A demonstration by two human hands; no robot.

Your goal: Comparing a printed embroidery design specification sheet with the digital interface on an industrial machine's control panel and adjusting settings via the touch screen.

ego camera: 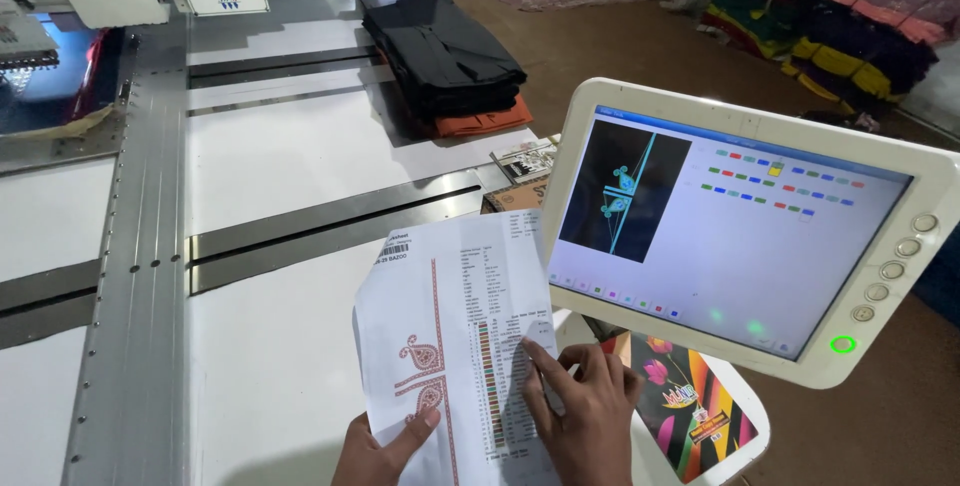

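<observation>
Left hand (375,446) fingers pinch printed sheet (450,346) (lower edge) | right hand (580,411) fingers spread flat on it

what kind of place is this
Likely an embroidery workshop: a control screen shows a paisley design, the left hand holds a matching printed sheet, and folded fabric lies on the machine table.

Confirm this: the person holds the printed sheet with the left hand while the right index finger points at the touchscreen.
Not quite. The head view shows the left hand holding the printed sheet, but the right hand points its index finger at the sheet's colour list, not at the touchscreen.
</observation>
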